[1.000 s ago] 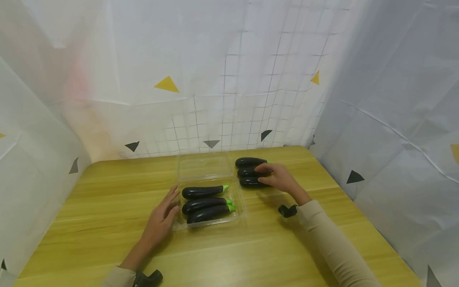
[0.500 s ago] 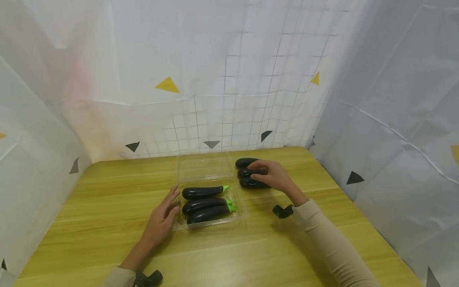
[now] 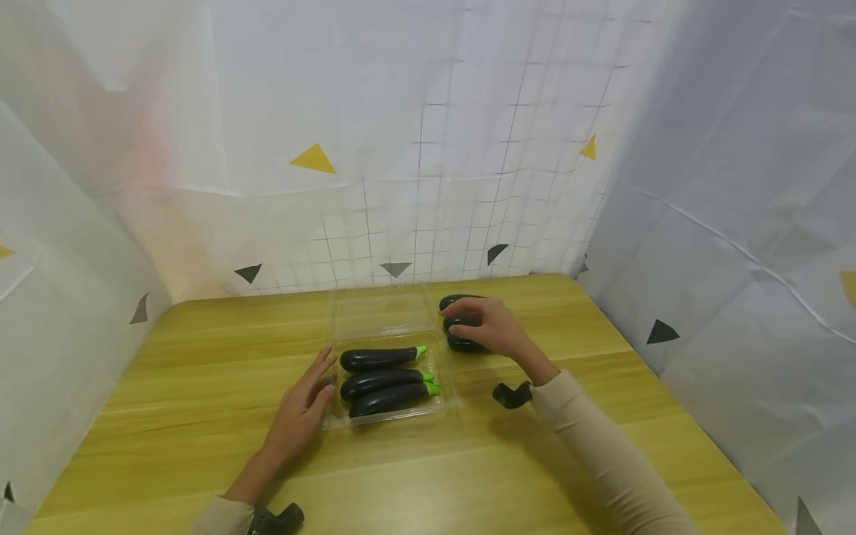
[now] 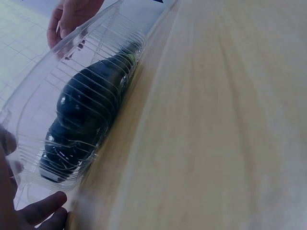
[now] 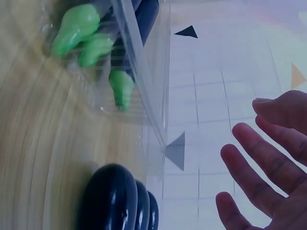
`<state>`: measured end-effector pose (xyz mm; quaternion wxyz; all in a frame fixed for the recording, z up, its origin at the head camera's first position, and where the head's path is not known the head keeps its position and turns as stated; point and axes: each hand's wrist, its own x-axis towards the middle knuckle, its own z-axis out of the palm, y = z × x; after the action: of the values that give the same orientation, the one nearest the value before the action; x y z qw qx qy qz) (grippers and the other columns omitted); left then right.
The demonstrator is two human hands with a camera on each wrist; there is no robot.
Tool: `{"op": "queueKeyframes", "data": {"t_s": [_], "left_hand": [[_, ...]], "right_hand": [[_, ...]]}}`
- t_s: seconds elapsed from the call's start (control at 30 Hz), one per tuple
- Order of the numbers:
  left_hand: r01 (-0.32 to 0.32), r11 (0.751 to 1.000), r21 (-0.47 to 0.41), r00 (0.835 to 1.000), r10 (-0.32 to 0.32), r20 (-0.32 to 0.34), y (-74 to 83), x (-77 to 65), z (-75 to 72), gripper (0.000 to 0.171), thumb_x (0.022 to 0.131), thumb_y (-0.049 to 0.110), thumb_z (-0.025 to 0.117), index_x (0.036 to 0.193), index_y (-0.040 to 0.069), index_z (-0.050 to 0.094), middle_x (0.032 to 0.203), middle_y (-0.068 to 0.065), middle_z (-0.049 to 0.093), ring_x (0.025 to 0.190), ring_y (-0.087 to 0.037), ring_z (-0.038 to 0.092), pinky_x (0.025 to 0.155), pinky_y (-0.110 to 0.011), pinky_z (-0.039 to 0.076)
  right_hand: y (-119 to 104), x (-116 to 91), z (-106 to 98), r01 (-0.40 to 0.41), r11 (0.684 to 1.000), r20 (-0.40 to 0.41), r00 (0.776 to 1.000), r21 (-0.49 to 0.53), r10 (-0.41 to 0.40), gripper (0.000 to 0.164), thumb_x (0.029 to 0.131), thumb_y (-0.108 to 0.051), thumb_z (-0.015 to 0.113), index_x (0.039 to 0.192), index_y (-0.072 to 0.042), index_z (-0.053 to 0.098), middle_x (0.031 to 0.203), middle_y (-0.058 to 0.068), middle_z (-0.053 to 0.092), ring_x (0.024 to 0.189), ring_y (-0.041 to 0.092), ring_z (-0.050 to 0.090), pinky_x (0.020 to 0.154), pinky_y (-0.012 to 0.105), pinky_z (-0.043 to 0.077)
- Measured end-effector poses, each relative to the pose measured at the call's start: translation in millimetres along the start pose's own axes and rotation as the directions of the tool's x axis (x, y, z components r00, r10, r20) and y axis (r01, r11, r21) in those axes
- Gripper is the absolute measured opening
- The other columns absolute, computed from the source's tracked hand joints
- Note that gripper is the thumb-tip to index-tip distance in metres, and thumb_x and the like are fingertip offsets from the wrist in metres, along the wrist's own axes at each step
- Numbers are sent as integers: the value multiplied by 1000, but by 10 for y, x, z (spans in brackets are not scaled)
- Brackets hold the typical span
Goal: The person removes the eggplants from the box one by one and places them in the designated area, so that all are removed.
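Observation:
A clear plastic clamshell box (image 3: 443, 351) holds three dark eggplants (image 3: 378, 359) with green stems pointing right. My left hand (image 3: 297, 412) rests against the box's left side, fingers extended; the left wrist view has its fingertips (image 4: 50, 206) at the clear wall. To the right of the box, three more eggplants (image 3: 466, 345) lie side by side on the table, their stem ends mostly hidden. Above them hovers my right hand (image 3: 496, 327), holding nothing. In the right wrist view its fingers (image 5: 256, 184) are spread, apart from the loose eggplants (image 5: 112, 201).
The box's transparent lid (image 3: 383, 310) lies folded back toward the rear wall. The wooden table (image 3: 414, 483) is bounded by white sheets (image 3: 374, 111) at the back and sides. A small black device (image 3: 511, 395) sits at my right wrist.
My right hand has moved left over the loose eggplants, from their stem ends toward their rounded ends. The left hand, the box and the eggplants have stayed in place.

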<state>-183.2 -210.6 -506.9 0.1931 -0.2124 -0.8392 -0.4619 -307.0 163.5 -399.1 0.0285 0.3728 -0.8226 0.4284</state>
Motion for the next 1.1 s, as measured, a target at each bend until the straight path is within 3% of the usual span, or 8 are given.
{"op": "queueKeyframes", "data": {"t_s": [0.27,0.53,0.7,1.1], "left_hand": [[-1,1000,-5,1000,1,2,-15,4,3,52,107,1,55,158,4,44,166,-13,34,123,-35,64,96,-22,50],[-2,1000,-17,1000,2,1,-9,7,4,51,106,0,56,156,2,45,166,-14,34,123,-36,64,97,-19,47],[-5,1000,-26,1000,5,-2,-17,4,7,52,106,-1,56,156,1,45,165,-14,34,122,-37,64,97,-16,46],[-2,1000,-24,1000,2,0,15,10,-1,51,106,-1,56,156,1,46,165,-14,35,122,-38,64,97,-15,45]], "right_hand": [[-73,84,145,76,997,22,997,-9,-76,27,97,-5,74,124,-3,74,122,12,71,112,30,67,98,56,52],[-75,152,284,52,998,63,997,-28,-50,27,98,-10,74,124,-11,75,124,3,71,114,23,67,98,56,52],[-90,184,356,59,998,76,995,-3,-58,26,98,-11,73,124,-10,74,124,4,71,114,28,67,96,60,51],[-123,275,447,72,997,111,991,-22,-69,29,101,-18,71,127,-6,72,124,3,71,114,26,66,96,52,53]]}}
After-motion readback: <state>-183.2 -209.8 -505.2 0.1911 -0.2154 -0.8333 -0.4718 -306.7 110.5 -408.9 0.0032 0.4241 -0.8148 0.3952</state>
